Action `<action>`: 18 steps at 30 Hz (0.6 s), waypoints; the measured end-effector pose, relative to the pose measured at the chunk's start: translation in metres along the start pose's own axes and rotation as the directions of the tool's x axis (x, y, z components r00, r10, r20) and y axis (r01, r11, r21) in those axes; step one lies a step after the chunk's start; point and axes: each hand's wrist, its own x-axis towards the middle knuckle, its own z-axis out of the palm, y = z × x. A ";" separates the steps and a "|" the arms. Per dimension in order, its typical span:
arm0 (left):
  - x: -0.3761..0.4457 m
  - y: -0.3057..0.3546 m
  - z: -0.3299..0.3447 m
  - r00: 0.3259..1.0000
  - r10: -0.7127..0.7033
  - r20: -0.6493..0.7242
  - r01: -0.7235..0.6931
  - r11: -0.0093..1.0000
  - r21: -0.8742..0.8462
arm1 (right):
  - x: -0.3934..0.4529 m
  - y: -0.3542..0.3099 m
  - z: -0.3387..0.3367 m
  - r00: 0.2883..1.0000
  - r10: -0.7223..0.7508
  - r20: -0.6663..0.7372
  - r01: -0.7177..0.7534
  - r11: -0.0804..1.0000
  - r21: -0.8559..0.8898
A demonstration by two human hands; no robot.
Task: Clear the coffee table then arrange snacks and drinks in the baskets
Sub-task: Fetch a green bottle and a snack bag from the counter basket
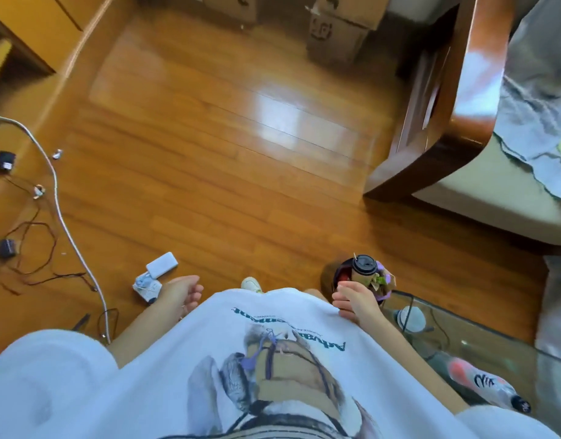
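Observation:
My right hand (356, 301) grips a brown paper coffee cup (363, 274) with a black lid, together with a crumpled purple wrapper (383, 282) and other bits of rubbish, held over the wooden floor just past the glass coffee table's corner (409, 296). My left hand (180, 293) hangs beside my white T-shirt, fingers loosely curled and holding nothing. A plastic bottle (482, 381) with a pink-and-white label lies on the glass table at the lower right. No basket is visible.
A wooden-armed sofa (469, 99) with grey cloth stands at right. Cardboard boxes (336, 30) sit at the back. Cables (60, 213), adapters and a white power bank (161, 264) litter the floor at left. A dark round object (331, 277) lies under the cup.

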 end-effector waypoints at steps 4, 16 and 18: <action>0.009 0.042 -0.002 0.992 0.098 0.080 -0.099 0.995 0.018 | 0.007 -0.021 0.022 0.997 0.062 -0.055 -0.060 0.997 0.046; 0.068 0.162 -0.058 0.988 0.127 0.085 -0.121 0.990 -0.067 | 0.081 -0.195 0.131 0.998 0.063 0.018 -0.059 0.987 -0.149; 0.078 0.185 -0.080 0.996 0.083 0.023 -0.079 0.984 -0.158 | 0.092 -0.240 0.161 0.998 0.028 0.058 -0.014 0.971 -0.239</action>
